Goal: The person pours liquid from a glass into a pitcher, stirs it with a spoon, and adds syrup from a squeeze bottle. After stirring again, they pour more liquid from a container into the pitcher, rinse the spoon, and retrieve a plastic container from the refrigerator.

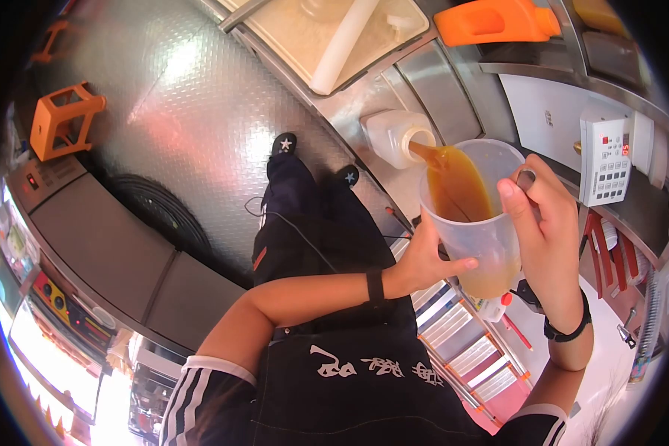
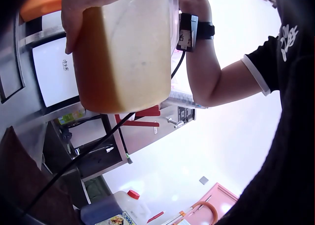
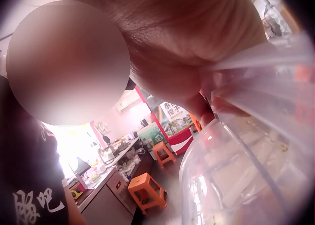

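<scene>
A clear plastic pitcher [image 1: 490, 249] is tilted over a translucent white jug [image 1: 398, 137], and brown liquid runs from its lip into the jug's mouth. My right hand [image 1: 546, 230] grips the pitcher's handle, thumb on top. Against the pitcher's side and underside lies my left hand [image 1: 427, 256], its thumb stretched along the wall. From the left wrist view, amber liquid gathers on one side of the pitcher [image 2: 133, 58], under the left hand [image 2: 93, 3]. The right wrist view shows the right hand [image 3: 192, 43] close up beside the clear pitcher wall [image 3: 221, 171].
An orange jug [image 1: 490, 21] and a tray with a white roll [image 1: 342, 48] are at the top. A control panel with buttons [image 1: 606, 160] is at the right. Orange stools [image 1: 67, 119] stand on the metal floor. A red-capped container [image 2: 118, 208] appears low in the left wrist view.
</scene>
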`<state>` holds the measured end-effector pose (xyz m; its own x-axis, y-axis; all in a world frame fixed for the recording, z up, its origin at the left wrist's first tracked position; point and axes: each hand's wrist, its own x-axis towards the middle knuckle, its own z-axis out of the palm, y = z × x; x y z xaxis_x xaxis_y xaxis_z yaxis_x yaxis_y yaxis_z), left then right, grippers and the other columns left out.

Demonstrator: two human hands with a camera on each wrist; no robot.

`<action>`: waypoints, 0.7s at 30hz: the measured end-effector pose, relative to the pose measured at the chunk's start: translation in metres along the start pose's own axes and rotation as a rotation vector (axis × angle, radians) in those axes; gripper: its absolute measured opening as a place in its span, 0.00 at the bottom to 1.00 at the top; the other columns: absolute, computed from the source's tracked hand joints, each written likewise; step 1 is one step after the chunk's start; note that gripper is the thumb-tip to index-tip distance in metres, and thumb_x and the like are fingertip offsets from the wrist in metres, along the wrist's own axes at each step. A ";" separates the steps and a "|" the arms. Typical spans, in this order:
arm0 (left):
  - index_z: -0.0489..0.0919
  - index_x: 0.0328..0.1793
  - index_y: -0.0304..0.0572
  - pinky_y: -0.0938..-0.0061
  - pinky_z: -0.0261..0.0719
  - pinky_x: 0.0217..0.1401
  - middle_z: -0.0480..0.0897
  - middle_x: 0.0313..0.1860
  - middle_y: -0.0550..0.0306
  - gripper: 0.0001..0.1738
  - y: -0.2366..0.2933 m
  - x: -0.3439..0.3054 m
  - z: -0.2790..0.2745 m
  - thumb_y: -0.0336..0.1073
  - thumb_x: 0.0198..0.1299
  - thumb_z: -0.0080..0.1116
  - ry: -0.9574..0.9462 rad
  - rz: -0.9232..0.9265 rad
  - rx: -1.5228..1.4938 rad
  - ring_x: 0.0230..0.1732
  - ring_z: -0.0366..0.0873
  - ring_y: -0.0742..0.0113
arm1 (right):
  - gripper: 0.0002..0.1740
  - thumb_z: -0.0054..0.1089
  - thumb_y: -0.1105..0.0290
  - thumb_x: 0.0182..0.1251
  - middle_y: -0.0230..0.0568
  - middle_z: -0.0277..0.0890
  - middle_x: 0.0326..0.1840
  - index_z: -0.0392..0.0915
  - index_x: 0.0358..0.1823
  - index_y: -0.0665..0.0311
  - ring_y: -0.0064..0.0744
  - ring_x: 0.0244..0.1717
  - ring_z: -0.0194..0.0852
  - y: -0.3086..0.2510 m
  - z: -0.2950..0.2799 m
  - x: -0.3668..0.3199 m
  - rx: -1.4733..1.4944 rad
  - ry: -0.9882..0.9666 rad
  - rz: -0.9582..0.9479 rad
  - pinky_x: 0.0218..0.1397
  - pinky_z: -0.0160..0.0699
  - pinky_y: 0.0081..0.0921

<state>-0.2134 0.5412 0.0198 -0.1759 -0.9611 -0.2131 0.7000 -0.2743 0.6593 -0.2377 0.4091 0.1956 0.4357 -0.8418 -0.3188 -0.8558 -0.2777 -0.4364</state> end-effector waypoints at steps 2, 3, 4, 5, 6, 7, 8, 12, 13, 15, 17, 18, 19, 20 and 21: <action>0.38 0.77 0.35 0.63 0.58 0.75 0.59 0.72 0.44 0.63 0.001 0.000 0.001 0.39 0.46 0.75 0.005 0.007 0.013 0.74 0.57 0.56 | 0.12 0.59 0.72 0.66 0.45 0.66 0.29 0.70 0.31 0.75 0.43 0.25 0.64 -0.001 0.000 0.001 0.003 0.004 0.005 0.31 0.66 0.26; 0.38 0.77 0.35 0.63 0.58 0.75 0.59 0.72 0.44 0.63 0.001 0.000 0.001 0.38 0.47 0.74 0.008 0.014 0.029 0.74 0.57 0.56 | 0.12 0.59 0.72 0.66 0.45 0.66 0.29 0.70 0.31 0.75 0.43 0.25 0.64 -0.001 -0.001 0.002 -0.004 -0.007 0.014 0.31 0.66 0.26; 0.38 0.77 0.35 0.63 0.58 0.75 0.59 0.72 0.44 0.63 0.001 0.000 0.001 0.38 0.47 0.74 0.009 0.015 0.027 0.74 0.57 0.56 | 0.12 0.59 0.72 0.67 0.45 0.66 0.29 0.70 0.31 0.75 0.43 0.25 0.64 -0.002 -0.001 0.002 -0.011 -0.019 0.023 0.31 0.66 0.26; 0.38 0.77 0.35 0.63 0.59 0.75 0.58 0.72 0.44 0.62 0.001 0.000 0.001 0.38 0.47 0.74 0.008 0.023 0.036 0.74 0.57 0.56 | 0.12 0.59 0.72 0.67 0.45 0.66 0.29 0.70 0.31 0.75 0.43 0.25 0.64 -0.001 -0.001 0.003 -0.012 -0.020 0.023 0.31 0.66 0.26; 0.38 0.77 0.34 0.63 0.59 0.75 0.58 0.72 0.44 0.62 0.002 0.000 0.001 0.38 0.47 0.74 0.007 0.030 0.045 0.74 0.57 0.56 | 0.12 0.59 0.71 0.67 0.45 0.66 0.29 0.70 0.31 0.75 0.43 0.25 0.64 -0.001 -0.001 0.003 -0.013 -0.023 0.016 0.31 0.66 0.27; 0.38 0.77 0.34 0.63 0.59 0.75 0.58 0.72 0.44 0.62 0.003 0.000 0.001 0.38 0.47 0.74 0.008 0.030 0.044 0.74 0.57 0.56 | 0.12 0.59 0.71 0.67 0.45 0.66 0.29 0.70 0.31 0.75 0.43 0.25 0.64 -0.001 -0.001 0.004 -0.015 -0.026 0.009 0.31 0.66 0.27; 0.38 0.77 0.34 0.63 0.59 0.75 0.58 0.72 0.44 0.61 0.004 0.000 0.001 0.38 0.48 0.73 -0.001 0.017 0.015 0.74 0.57 0.56 | 0.12 0.59 0.71 0.67 0.45 0.66 0.29 0.70 0.31 0.75 0.43 0.25 0.64 -0.002 -0.001 0.005 -0.016 -0.027 0.009 0.31 0.66 0.27; 0.38 0.77 0.34 0.63 0.61 0.74 0.58 0.72 0.44 0.60 0.003 0.001 0.001 0.38 0.50 0.72 -0.032 -0.008 -0.038 0.74 0.57 0.57 | 0.13 0.58 0.71 0.67 0.45 0.64 0.28 0.70 0.31 0.75 0.44 0.24 0.63 -0.003 -0.002 0.008 -0.018 -0.043 0.004 0.30 0.64 0.27; 0.38 0.77 0.34 0.63 0.61 0.74 0.58 0.72 0.44 0.60 0.002 0.001 0.001 0.38 0.50 0.72 -0.031 -0.007 -0.039 0.74 0.57 0.57 | 0.13 0.58 0.71 0.67 0.45 0.64 0.28 0.70 0.31 0.74 0.44 0.24 0.63 -0.004 -0.002 0.009 -0.016 -0.042 0.000 0.29 0.64 0.27; 0.38 0.77 0.35 0.63 0.63 0.74 0.57 0.72 0.44 0.59 0.003 0.002 0.001 0.38 0.52 0.72 -0.030 -0.005 -0.057 0.73 0.58 0.58 | 0.12 0.58 0.71 0.67 0.45 0.64 0.28 0.70 0.31 0.74 0.44 0.24 0.63 -0.004 -0.001 0.011 -0.018 -0.048 0.004 0.29 0.64 0.27; 0.39 0.77 0.35 0.63 0.63 0.73 0.57 0.72 0.44 0.59 0.004 0.002 0.001 0.39 0.52 0.72 -0.021 0.002 -0.072 0.73 0.58 0.58 | 0.12 0.58 0.71 0.67 0.45 0.64 0.28 0.70 0.31 0.74 0.44 0.24 0.62 -0.005 -0.001 0.013 -0.020 -0.055 0.007 0.29 0.64 0.27; 0.39 0.77 0.35 0.63 0.63 0.73 0.57 0.72 0.44 0.58 0.004 0.002 0.002 0.39 0.52 0.72 -0.014 0.008 -0.087 0.73 0.58 0.58 | 0.12 0.58 0.71 0.66 0.45 0.64 0.28 0.70 0.30 0.74 0.44 0.24 0.62 -0.005 -0.001 0.013 -0.024 -0.063 0.005 0.29 0.64 0.28; 0.39 0.77 0.35 0.63 0.63 0.73 0.57 0.72 0.44 0.58 0.003 0.002 0.001 0.39 0.52 0.72 -0.012 0.008 -0.088 0.73 0.58 0.58 | 0.12 0.59 0.71 0.66 0.45 0.64 0.28 0.70 0.30 0.74 0.45 0.24 0.62 -0.005 0.000 0.014 -0.028 -0.072 0.004 0.29 0.64 0.28; 0.39 0.77 0.35 0.62 0.64 0.73 0.57 0.72 0.45 0.58 0.003 0.003 0.001 0.38 0.53 0.71 -0.025 0.017 -0.079 0.73 0.59 0.58 | 0.12 0.59 0.71 0.66 0.45 0.64 0.28 0.70 0.30 0.74 0.45 0.24 0.62 -0.005 0.000 0.015 -0.028 -0.073 0.004 0.29 0.64 0.28; 0.39 0.77 0.36 0.62 0.66 0.72 0.57 0.71 0.45 0.57 0.002 0.003 0.000 0.38 0.53 0.71 -0.038 0.025 -0.070 0.73 0.59 0.58 | 0.12 0.59 0.71 0.66 0.46 0.64 0.28 0.70 0.30 0.73 0.46 0.24 0.62 -0.006 0.001 0.016 -0.026 -0.074 -0.003 0.30 0.64 0.28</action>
<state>-0.2123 0.5376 0.0209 -0.1833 -0.9684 -0.1691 0.7508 -0.2489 0.6118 -0.2253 0.3974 0.1921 0.4571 -0.8046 -0.3790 -0.8610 -0.2934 -0.4155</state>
